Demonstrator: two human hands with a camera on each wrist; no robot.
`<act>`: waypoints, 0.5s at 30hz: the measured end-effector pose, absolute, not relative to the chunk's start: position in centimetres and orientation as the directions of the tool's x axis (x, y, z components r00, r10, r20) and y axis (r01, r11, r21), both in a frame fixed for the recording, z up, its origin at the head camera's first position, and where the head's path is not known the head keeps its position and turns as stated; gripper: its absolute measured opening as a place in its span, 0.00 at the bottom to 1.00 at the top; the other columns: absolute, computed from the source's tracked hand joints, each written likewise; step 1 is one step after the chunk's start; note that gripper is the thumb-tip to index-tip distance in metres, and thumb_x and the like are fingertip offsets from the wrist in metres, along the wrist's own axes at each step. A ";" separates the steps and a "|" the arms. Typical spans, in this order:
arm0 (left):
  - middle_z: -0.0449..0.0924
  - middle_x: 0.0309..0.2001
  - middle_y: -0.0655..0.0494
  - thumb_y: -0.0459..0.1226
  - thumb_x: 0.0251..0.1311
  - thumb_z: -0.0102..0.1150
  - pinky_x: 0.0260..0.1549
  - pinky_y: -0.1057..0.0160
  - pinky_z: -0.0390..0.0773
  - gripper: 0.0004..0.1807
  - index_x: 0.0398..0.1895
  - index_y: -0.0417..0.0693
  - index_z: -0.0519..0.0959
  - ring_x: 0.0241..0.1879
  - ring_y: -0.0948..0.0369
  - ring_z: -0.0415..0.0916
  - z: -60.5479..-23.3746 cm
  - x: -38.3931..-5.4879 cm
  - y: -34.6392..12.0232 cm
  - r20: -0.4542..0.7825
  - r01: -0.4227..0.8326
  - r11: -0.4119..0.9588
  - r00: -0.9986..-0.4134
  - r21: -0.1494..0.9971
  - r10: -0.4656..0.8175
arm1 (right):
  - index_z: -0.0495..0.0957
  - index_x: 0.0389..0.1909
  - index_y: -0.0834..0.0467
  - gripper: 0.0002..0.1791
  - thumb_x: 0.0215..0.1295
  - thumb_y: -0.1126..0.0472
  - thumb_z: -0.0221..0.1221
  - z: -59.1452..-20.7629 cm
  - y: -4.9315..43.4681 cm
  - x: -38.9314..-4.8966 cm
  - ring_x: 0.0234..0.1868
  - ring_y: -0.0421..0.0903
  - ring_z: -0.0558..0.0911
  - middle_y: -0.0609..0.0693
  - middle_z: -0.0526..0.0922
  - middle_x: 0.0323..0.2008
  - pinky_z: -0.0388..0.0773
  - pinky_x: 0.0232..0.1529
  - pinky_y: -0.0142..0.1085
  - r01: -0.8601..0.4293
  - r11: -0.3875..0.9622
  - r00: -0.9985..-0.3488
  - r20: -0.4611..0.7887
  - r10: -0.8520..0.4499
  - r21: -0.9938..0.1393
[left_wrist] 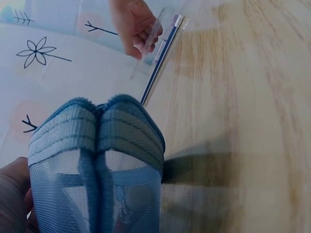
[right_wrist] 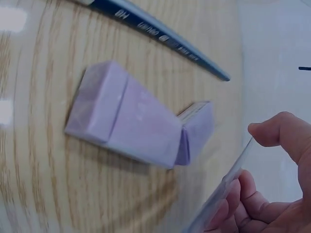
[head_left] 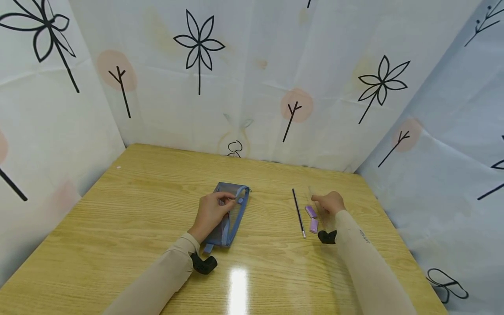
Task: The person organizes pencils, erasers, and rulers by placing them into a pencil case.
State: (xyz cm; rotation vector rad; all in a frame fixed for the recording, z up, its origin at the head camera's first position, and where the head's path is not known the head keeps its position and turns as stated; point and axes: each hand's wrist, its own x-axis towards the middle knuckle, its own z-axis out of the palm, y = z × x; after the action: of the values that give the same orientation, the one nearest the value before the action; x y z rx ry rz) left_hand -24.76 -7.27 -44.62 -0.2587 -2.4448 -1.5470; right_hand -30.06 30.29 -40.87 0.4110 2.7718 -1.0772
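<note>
A blue mesh pencil case (head_left: pixel 236 218) lies on the table, and my left hand (head_left: pixel 212 212) pinches its upper edge. In the left wrist view the case (left_wrist: pixel 126 141) looms close, its zipped edge facing the camera; a pale object shows dimly through the mesh. To the right, my right hand (head_left: pixel 330 202) holds a thin clear ruler-like strip (right_wrist: pixel 226 182) between thumb and fingers, tilted up from the table. Beside that hand lie two purple wrapped blocks (right_wrist: pixel 141 121), touching end to end. A dark blue HB pencil (head_left: pixel 298 213) with a white end lies left of them.
The wooden table (head_left: pixel 157 188) meets white patterned cloth walls (head_left: pixel 252 87) at the back and both sides. Dark wrist camera mounts (head_left: pixel 204 264) sit at both wrists. Light glares off the table's front part.
</note>
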 end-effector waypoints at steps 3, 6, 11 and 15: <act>0.80 0.25 0.57 0.36 0.60 0.67 0.17 0.67 0.77 0.06 0.39 0.48 0.87 0.16 0.65 0.74 -44.7 -24.8 -7.2 0.289 0.271 0.432 -0.957 0.860 0.025 | 0.58 0.07 0.48 0.29 0.62 0.51 0.61 -40.1 29.9 -29.5 0.11 0.38 0.58 0.41 0.58 0.07 0.63 0.18 0.32 0.288 0.667 -0.957 -0.232 0.175 -0.687; 0.80 0.26 0.57 0.37 0.60 0.67 0.17 0.67 0.77 0.06 0.39 0.48 0.87 0.16 0.64 0.74 -44.8 -24.8 -7.2 0.288 0.268 0.441 -0.957 0.856 0.024 | 0.57 0.07 0.48 0.30 0.64 0.51 0.61 -39.2 28.9 -28.9 0.13 0.39 0.58 0.41 0.58 0.08 0.68 0.23 0.33 0.270 0.613 -0.962 -0.233 0.142 -0.742; 0.80 0.26 0.57 0.37 0.60 0.67 0.17 0.66 0.77 0.06 0.40 0.48 0.87 0.16 0.64 0.74 -44.8 -24.9 -7.3 0.294 0.271 0.450 -0.956 0.851 0.020 | 0.58 0.09 0.50 0.28 0.65 0.51 0.61 -38.3 26.8 -28.0 0.17 0.40 0.61 0.41 0.59 0.11 0.74 0.32 0.35 0.252 0.551 -0.967 -0.225 0.118 -0.796; 0.80 0.26 0.57 0.37 0.60 0.67 0.17 0.66 0.77 0.06 0.40 0.48 0.87 0.16 0.64 0.74 -44.9 -24.9 -7.2 0.300 0.277 0.449 -0.954 0.850 0.021 | 0.76 0.19 0.57 0.20 0.66 0.49 0.60 -38.3 25.3 -27.5 0.21 0.41 0.66 0.43 0.68 0.18 0.77 0.38 0.37 0.247 0.549 -0.968 -0.227 0.106 -0.798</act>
State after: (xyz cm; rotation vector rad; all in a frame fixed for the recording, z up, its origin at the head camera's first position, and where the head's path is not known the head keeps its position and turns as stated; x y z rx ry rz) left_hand -24.86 -7.22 -44.86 -0.2574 -2.4556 -1.5086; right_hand -27.47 25.30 -38.34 0.3019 2.6288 -1.3905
